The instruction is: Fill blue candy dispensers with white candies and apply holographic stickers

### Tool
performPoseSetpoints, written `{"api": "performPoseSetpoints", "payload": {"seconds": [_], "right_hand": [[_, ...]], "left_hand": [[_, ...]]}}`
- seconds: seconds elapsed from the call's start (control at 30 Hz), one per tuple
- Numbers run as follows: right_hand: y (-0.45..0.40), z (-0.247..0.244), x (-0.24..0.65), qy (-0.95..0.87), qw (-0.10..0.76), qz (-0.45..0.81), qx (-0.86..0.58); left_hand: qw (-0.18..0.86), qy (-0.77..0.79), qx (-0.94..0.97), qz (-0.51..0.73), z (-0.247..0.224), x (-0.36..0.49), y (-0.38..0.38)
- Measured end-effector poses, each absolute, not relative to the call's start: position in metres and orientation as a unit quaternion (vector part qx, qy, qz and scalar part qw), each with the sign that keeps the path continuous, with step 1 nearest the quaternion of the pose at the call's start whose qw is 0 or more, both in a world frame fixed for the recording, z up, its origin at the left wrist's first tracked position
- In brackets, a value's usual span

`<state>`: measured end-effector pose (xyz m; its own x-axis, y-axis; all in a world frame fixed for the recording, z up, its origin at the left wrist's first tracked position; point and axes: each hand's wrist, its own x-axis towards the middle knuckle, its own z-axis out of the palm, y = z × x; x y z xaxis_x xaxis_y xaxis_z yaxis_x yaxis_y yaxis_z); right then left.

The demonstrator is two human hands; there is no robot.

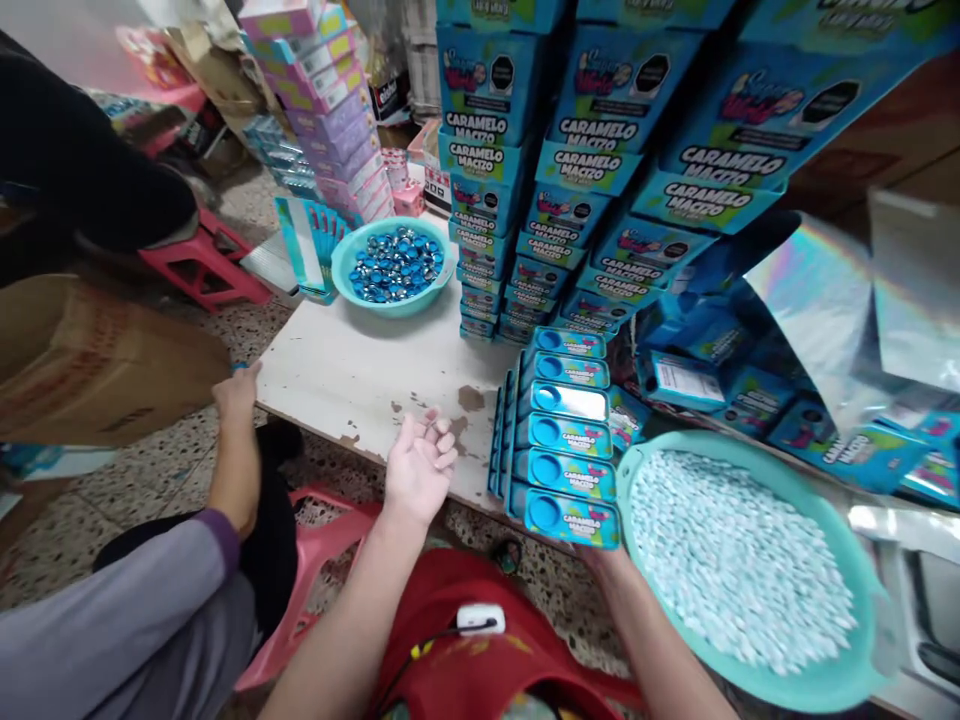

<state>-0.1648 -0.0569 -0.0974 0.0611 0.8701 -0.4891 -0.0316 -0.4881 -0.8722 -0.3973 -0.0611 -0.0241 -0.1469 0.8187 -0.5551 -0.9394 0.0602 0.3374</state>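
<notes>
My left hand (420,458) hovers palm up over the front edge of the white table (337,380). Its fingers curl loosely, and I see nothing in them. My right hand (596,560) is at the near end of a row of flat blue candy cases (570,435); its fingers are hidden beneath the nearest case. Each case has a round recess at one end and most carry a "Caramelo Macizo" label. One case in the row has a plain, shiny strip instead. To the right of the cases is a turquoise basin (862,600) full of small pale-blue pieces.
Tall stacks of blue boxes (585,130) rise behind the cases. A turquoise bowl (352,285) of shiny blue round pieces stands further back. At left, another person's hand (238,390) is beside a cardboard box (127,350). Pink stools (206,265) stand on the floor.
</notes>
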Motion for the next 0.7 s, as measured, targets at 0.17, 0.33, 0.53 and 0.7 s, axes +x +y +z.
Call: {"api": "performPoseSetpoints", "payload": {"seconds": [0.17,0.33,0.53,0.7], "right_hand": [[-0.11,-0.107,-0.151,-0.245,0.318,0.688,-0.604],[-0.148,-0.107,-0.135,-0.212,0.241,0.705,-0.632],[-0.168,-0.118,-0.123,-0.244,0.224,0.704,-0.628],[-0.165,-0.112,-0.11,-0.251,0.232,0.703,-0.624]], "left_hand": [[0.653,0.308,-0.101,0.685,0.002,-0.384,-0.074],[0.645,0.306,-0.076,0.696,0.008,-0.376,-0.084],[0.584,0.388,0.024,0.713,0.005,-0.366,-0.097],[0.494,0.54,0.048,0.68,-0.036,-0.36,-0.115]]}}
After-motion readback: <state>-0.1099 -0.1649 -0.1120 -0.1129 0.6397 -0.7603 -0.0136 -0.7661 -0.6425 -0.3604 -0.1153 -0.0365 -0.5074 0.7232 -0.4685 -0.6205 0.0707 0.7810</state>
